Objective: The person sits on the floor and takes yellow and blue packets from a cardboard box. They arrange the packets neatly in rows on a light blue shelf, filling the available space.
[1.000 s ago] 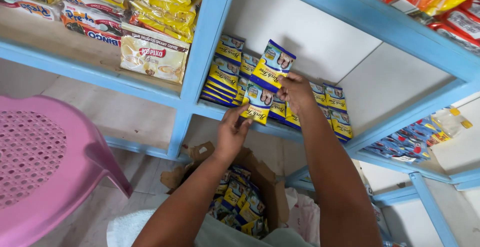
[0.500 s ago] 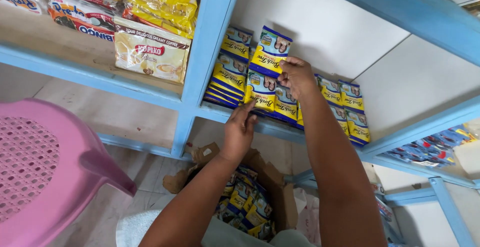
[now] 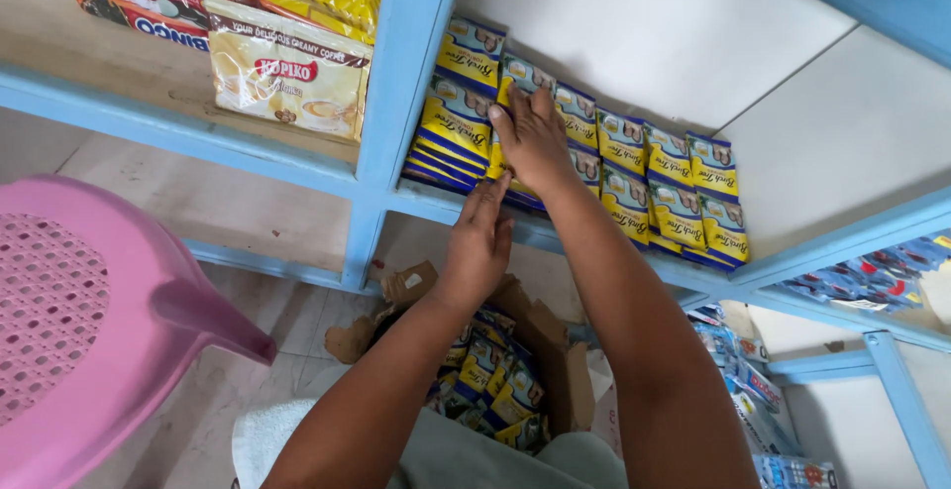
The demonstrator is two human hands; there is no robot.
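Nearest, an open brown cardboard box (image 3: 540, 345) holds yellow-and-blue sachets. Above it, the left hand (image 3: 478, 244), fingers flat, touches the blue wooden shelf (image 3: 416, 197) edge. Farther, the right hand (image 3: 530, 137) presses flat on stacked yellow-and-blue foil packets (image 3: 634, 172) there.

pink chair (image 3: 69, 321): cut off left | cardboard box (image 3: 540, 340): partly behind arms | packets under right hand (image 3: 530, 137): hidden

Light blue shelving (image 3: 396, 73), white wall (image 3: 644, 23), pink plastic chair (image 3: 89, 321), tiled floor (image 3: 198, 420)
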